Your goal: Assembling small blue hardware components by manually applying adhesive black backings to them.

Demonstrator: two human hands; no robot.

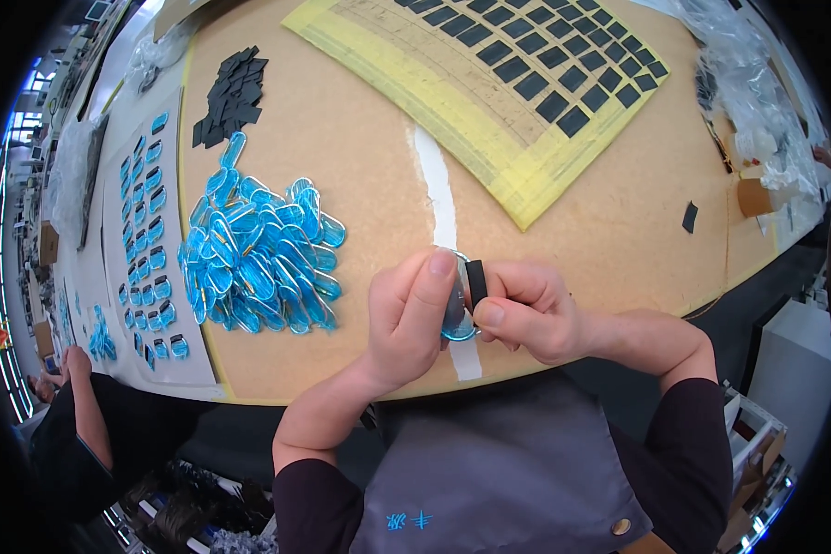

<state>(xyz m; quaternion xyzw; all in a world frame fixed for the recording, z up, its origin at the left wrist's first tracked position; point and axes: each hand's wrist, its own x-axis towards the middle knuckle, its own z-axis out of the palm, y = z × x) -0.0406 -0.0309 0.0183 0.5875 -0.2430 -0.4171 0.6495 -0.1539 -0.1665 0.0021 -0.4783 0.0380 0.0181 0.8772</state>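
Observation:
Near the table's front edge my left hand (pixel 404 314) is closed on a rounded blue piece with a pale rim (pixel 453 323), thumb on top. My right hand (pixel 537 316) pinches a black rectangular patch (pixel 476 281) between thumb and bent fingers, right against the blue piece. Whether the patch is stuck to it I cannot tell. To the left of my hands lies a heap of similar blue pieces (pixel 258 249), loosely piled. Behind that heap sits a pile of loose black patches (pixel 233 97).
A yellow-edged board (pixel 517 189) carries rows of black patches at the back. One loose patch (pixel 690 217) lies at right, near a tape roll (pixel 753 197) and clear plastic (pixel 748 74). Blue pieces with black patches line a pale sheet (pixel 189 365) at left, beside another person's arm (pixel 88 406).

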